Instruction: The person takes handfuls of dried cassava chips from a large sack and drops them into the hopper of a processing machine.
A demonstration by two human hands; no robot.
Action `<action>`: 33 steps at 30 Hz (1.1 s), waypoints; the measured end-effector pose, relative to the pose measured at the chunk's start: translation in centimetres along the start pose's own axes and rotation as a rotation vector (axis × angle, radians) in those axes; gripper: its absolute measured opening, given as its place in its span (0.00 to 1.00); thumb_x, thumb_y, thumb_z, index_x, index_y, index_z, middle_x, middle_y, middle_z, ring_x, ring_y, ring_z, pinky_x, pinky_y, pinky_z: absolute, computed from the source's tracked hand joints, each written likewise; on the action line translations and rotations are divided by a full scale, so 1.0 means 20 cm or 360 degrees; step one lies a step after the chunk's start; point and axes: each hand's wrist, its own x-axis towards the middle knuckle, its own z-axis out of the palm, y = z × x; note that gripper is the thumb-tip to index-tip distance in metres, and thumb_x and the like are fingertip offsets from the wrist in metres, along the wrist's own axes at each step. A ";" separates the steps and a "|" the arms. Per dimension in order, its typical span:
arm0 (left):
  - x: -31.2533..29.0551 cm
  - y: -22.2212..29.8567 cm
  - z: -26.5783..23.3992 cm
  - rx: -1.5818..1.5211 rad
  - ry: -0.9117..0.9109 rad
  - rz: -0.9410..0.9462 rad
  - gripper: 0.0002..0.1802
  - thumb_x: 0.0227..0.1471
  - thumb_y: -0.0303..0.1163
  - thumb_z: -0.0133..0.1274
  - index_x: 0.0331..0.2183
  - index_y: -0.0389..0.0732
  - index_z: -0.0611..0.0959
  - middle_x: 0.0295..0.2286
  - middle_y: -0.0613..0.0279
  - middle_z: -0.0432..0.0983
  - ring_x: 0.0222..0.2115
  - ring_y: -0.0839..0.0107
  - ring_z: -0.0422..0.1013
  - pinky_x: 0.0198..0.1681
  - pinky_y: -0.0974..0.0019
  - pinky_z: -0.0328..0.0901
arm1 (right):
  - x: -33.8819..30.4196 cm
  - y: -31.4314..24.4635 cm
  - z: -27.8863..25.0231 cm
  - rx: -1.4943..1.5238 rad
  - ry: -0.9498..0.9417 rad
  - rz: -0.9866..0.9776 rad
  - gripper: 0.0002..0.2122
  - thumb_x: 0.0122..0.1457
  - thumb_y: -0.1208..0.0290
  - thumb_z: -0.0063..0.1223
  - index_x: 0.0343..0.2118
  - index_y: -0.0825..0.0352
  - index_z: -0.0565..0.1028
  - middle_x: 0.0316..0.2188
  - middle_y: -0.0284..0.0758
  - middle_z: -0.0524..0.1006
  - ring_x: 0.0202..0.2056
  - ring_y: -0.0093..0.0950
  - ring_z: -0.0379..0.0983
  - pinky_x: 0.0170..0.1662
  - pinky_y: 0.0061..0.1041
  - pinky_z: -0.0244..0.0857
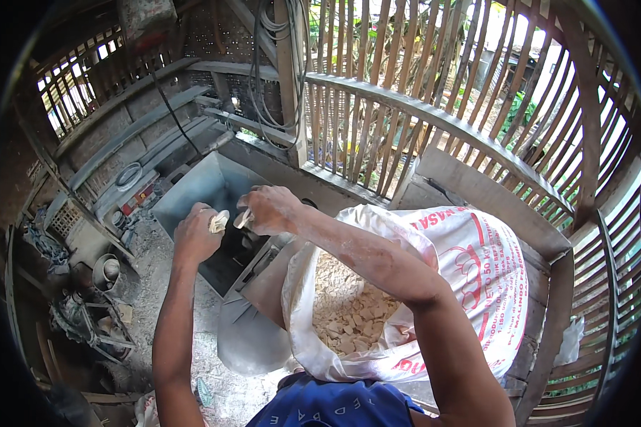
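Observation:
My left hand (198, 233) is closed on a pale off-white chunk (219, 222), which sticks out on its right side. Close by on the right, my right hand (272, 210) grips another pale chunk (243, 218) between thumb and fingers. Both hands are held over an open metal hopper (224, 171) with a dark inside. Under my right forearm stands a big open white woven sack (463, 285) with red print. Pale dry broken chips (352, 306) fill its mouth; they look like the chunks I hold, but their exact kind cannot be told.
A rounded metal part (253, 338) sits below the hopper, above a floor dusted with pale powder (171, 299). Buckets (109, 269) and a metal frame (96, 327) stand at the left. Wooden slat walls (434, 85) and a low board (491, 199) bound the right side. Cables (269, 71) hang from a post.

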 end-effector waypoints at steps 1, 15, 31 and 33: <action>0.00 -0.01 -0.01 0.0060 -0.0051 -0.0013 0.15 0.44 0.33 0.61 0.38 0.45 0.83 0.44 0.60 0.76 0.40 0.50 0.75 0.44 0.50 0.69 | -0.02 -0.01 -0.02 -0.0003 0.0003 0.0011 0.16 0.48 0.68 0.56 0.42 0.62 0.80 0.40 0.42 0.80 0.45 0.40 0.77 0.49 0.36 0.72; -0.10 0.17 -0.15 -0.0358 0.0411 0.0309 0.17 0.55 0.29 0.57 0.46 0.31 0.82 0.50 0.46 0.76 0.55 0.49 0.68 0.59 0.53 0.60 | -1.36 0.06 0.11 0.0448 0.1107 0.0802 0.17 0.56 0.66 0.62 0.47 0.65 0.78 0.49 0.41 0.75 0.51 0.42 0.72 0.55 0.36 0.65; -0.84 1.24 0.76 -0.1794 -0.1575 0.0456 0.57 0.42 0.52 0.70 0.62 0.28 0.60 0.50 0.40 0.73 0.53 0.52 0.70 0.55 0.57 0.66 | -3.20 0.02 0.61 -0.0113 0.3045 0.2811 0.26 0.68 0.53 0.42 0.54 0.75 0.71 0.55 0.46 0.73 0.58 0.38 0.65 0.62 0.32 0.54; -0.85 1.22 0.82 -0.1864 -0.1617 0.0180 0.53 0.43 0.41 0.70 0.61 0.26 0.60 0.47 0.45 0.75 0.49 0.59 0.73 0.51 0.63 0.68 | -3.22 0.06 0.65 0.0177 0.3062 0.2772 0.27 0.68 0.51 0.41 0.52 0.75 0.73 0.51 0.45 0.75 0.54 0.37 0.67 0.59 0.31 0.56</action>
